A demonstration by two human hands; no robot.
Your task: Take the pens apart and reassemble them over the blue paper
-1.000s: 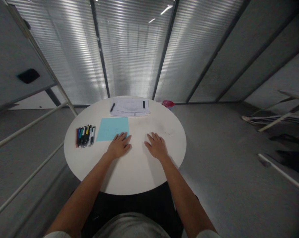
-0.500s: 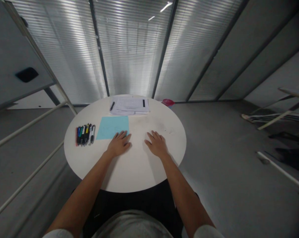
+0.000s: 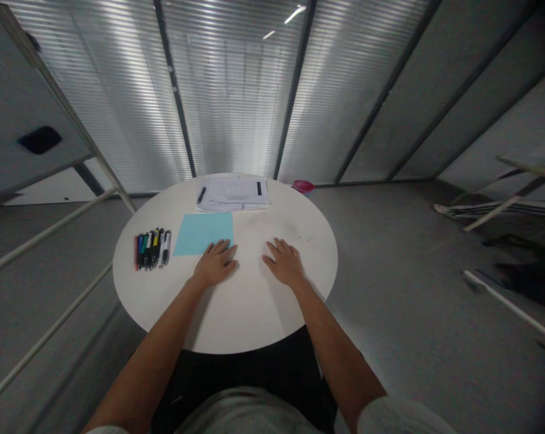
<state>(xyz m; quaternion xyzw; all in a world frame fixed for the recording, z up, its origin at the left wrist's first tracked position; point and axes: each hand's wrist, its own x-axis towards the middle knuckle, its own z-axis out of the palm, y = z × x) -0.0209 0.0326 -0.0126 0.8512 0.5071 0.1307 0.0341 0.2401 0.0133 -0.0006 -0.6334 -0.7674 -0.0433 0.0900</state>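
Note:
My left hand (image 3: 215, 265) lies flat on the round white table (image 3: 240, 319), its fingertips over the lower right corner of a light blue sheet of paper (image 3: 202, 232). Palm down on the bare tabletop, my right hand (image 3: 284, 261) rests with its fingers spread. Neither hand holds anything. Left of the blue sheet, several pens (image 3: 152, 248) lie side by side in a row. Toward the far edge is a stack of printed white papers (image 3: 234, 194), and a dark pen (image 3: 202, 194) lies on its left side.
Beyond the table's far right edge sits a red basin-like object (image 3: 303, 186). A whiteboard's metal frame (image 3: 59, 226) stands at the left. Window blinds (image 3: 236, 108) cover the wall ahead. Furniture legs (image 3: 494, 214) and a striped item are at the right.
The view has shifted slightly, so the table and its contents appear a little further left. Both hands stay in place on the table.

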